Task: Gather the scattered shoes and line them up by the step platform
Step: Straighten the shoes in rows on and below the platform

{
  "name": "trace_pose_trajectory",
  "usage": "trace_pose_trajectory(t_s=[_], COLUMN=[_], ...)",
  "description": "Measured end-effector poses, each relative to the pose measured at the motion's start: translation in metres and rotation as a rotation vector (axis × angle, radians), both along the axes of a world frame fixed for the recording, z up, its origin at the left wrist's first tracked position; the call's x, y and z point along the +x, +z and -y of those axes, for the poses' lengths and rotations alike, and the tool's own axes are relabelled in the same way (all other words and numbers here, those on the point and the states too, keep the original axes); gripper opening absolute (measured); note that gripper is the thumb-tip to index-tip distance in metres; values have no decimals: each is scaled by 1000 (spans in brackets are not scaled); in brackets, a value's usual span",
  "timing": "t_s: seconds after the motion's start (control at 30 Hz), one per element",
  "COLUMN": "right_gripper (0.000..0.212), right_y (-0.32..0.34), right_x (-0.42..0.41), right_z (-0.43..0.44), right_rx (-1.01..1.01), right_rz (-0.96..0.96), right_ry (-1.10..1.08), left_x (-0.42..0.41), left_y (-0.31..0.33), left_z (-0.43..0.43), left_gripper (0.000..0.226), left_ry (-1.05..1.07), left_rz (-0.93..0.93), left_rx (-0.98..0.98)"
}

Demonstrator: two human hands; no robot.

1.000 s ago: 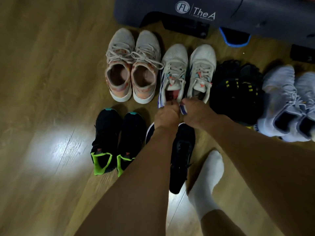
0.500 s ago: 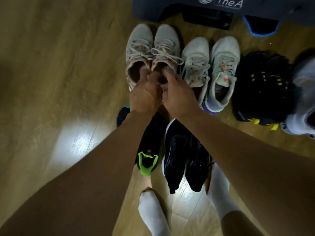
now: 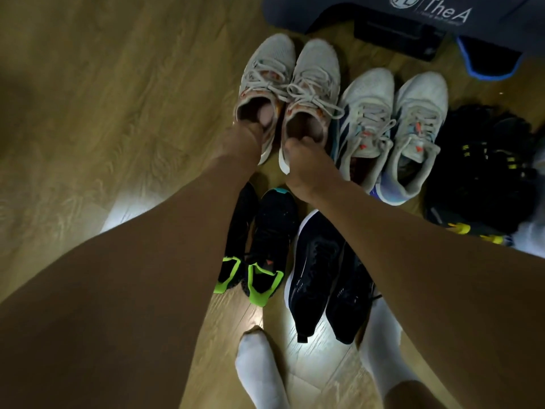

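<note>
Wooden floor (image 3: pixel 103 98), step platform (image 3: pixel 295 10) at the far edge of our view.

- We have the beige pair (image 3: pixel 315 75) in the row nearest the platform, toes pointing at it and stopping just short of its front edge.
- Our left hand (image 3: pixel 244 140) is hooked into the heel collar of one beige shoe. Our right hand (image 3: pixel 306 163) is curled over the heel rim of the other. We cannot tell if the heels are off the floor.
- Same row along the platform: the white-grey pair (image 3: pixel 368 98) just beside the beige, then the black pair with yellow marks (image 3: pixel 483 160).
- Second row, farther from the platform: the black pair with green heel tabs (image 3: pixel 271 225) and the dark pair with white soles (image 3: pixel 318 261), toes toward it.
- Our white-socked feet (image 3: pixel 259 370) stand farthest from the platform, behind the second row.
</note>
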State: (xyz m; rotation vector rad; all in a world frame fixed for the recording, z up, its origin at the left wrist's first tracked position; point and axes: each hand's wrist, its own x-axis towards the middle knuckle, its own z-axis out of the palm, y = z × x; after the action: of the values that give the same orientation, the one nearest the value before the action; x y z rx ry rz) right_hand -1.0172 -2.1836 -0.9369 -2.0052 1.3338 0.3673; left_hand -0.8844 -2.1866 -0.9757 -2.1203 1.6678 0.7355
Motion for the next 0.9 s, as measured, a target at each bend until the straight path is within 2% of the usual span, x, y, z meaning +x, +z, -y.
trace_pose_trajectory(t_s=[0.03,0.13,0.23,0.3,0.4,0.5,0.57,0.73,0.83,0.9], right_gripper=[37,40,46,43,35,31,34,38,38,32], right_y=[0,2,15,25,38,44,44,32,23,23], right_x=[1,0,-1,0,2,1,2,15,21,21], right_z=[0,-4,-29,-62,-117,-168,-193,-219,-234,-246], right_rx=[12,52,26,6,81,182,221,148,145,104], right_rz=[6,68,138,123,43,-39,-75,-143,-136,-54], right_ry=[-14,-74,-75,-34,17,41,66,31,38,44], left_x=[1,4,6,3,-7,-17,-22,-30,-26,-26], left_y=[0,2,7,17,34,38,40,37,23,16], left_z=[1,-4,-33,-69,-136,-200,-234,-264,-267,-272], left_gripper=[33,38,53,50,47,59,67,76,69,64], left_ry=[11,27,152,200,201,226,304,575,832,929], left_rz=[18,-78,-220,-228,-156,-122,-164,-220,-240,-268], left_rx=[5,-45,-275,-323,-224,-48,44,-18,16,26])
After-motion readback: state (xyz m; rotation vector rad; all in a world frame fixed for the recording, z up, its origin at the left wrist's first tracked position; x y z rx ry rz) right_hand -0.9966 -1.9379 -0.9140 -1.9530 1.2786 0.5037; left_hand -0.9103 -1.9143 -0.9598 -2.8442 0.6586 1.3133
